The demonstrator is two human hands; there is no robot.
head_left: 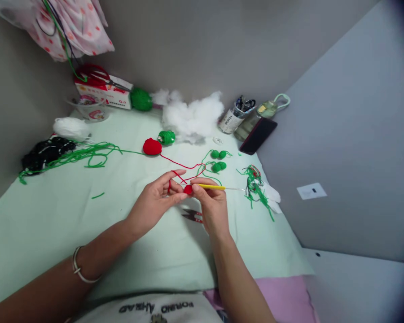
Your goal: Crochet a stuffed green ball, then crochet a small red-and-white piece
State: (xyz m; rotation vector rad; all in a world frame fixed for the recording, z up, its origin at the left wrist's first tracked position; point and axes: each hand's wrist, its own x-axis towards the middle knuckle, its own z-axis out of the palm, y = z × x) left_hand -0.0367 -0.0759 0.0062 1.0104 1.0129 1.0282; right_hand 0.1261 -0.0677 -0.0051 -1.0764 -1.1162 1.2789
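Observation:
My left hand (156, 199) pinches a small red crochet piece (188, 189) between thumb and fingers, with red yarn looped round its fingers. In my right hand (215, 208) is a crochet hook (210, 186) with a yellow handle, its front end at the red piece and its thin rear shaft pointing right. The red yarn (178, 162) runs back to a red yarn ball (151, 146) beyond my left hand. Dark thread snips (191, 215) lie under the hands, partly hidden by my right hand.
Small green crocheted balls (218, 167) lie beyond my right hand. White stuffing (193, 116) sits at the back, beside a cup of pens (234, 119) and a propped phone (258, 136). Yarn scraps (256, 186) lie right; green strands (94, 152) and black yarn (47, 154) lie left.

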